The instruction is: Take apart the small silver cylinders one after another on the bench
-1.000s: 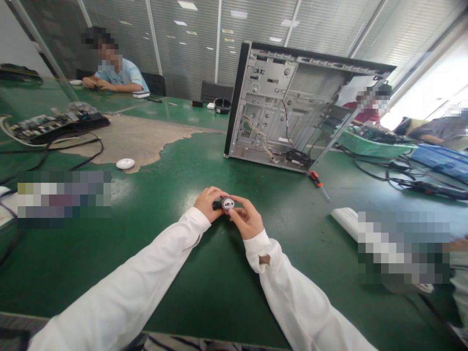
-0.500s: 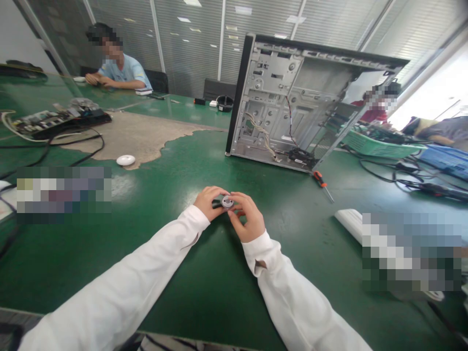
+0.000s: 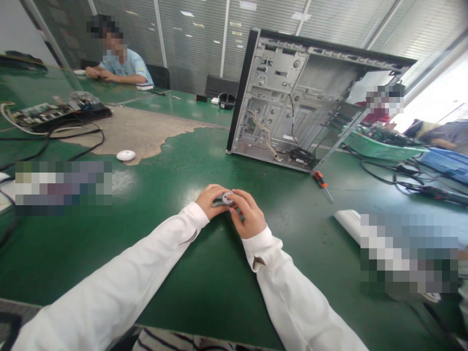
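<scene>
Between my two hands is a small round silver-grey disc-like part (image 3: 227, 197), held just above the green table (image 3: 204, 292). My left hand (image 3: 212, 201) grips it from the left, thumb below and fingers above. My right hand (image 3: 248, 213) has its fingertips on the right side and top of the part, fingers curled. The part's exact kind is too small to make out. Beyond my hands stands an open computer case (image 3: 292, 107), its bare metal inside facing me. An orange and black screwdriver (image 3: 321, 181) lies at its near corner.
A white round object (image 3: 126, 155) lies left, near a circuit board assembly (image 3: 54, 114) with black cables. At right are a white device (image 3: 347, 219), a green basket (image 3: 383, 144) and a blue basket (image 3: 448, 163). A person (image 3: 124, 68) sits across the table; another is behind the case.
My right fingers have shifted slightly over the top of the round part, and its face looks different. My hands stay in nearly the same place; the camera view has moved a little.
</scene>
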`<action>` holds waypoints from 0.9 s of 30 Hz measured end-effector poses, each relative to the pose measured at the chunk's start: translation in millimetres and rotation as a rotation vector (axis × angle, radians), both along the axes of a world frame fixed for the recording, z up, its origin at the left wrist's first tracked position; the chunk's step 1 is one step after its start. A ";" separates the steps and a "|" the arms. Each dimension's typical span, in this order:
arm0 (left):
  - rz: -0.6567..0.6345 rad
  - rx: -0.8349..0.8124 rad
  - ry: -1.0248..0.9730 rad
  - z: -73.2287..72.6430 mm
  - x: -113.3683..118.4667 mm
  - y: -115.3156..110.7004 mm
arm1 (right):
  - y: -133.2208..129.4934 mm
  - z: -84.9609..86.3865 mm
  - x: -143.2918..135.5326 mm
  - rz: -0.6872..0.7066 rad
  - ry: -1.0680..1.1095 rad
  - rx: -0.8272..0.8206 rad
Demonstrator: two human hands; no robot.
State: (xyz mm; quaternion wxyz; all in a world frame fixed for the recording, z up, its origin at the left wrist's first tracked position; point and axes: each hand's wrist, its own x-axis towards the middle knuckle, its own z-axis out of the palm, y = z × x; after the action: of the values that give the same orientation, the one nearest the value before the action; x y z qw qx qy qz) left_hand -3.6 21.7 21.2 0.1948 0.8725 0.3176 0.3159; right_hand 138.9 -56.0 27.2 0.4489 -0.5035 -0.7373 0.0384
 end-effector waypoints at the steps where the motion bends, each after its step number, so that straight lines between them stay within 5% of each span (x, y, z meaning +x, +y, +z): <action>1: -0.004 -0.008 0.001 0.9 0.2 -0.5 | -0.2 0.4 0.6 -0.010 -0.015 -0.009; 12: -0.016 -0.130 -0.107 5.7 -0.4 -5.5 | 0.4 2.7 1.0 -0.060 -0.010 -0.072; 27: 0.088 -0.189 -0.097 5.0 1.9 -9.8 | 3.2 1.7 -3.5 -0.067 0.463 -0.273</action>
State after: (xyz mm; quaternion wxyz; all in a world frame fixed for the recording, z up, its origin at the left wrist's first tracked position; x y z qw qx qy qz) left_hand -1.8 11.9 26.2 0.2774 0.8190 0.3743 0.3349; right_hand 135.4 -52.7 28.9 0.5343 -0.5613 -0.5860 0.2367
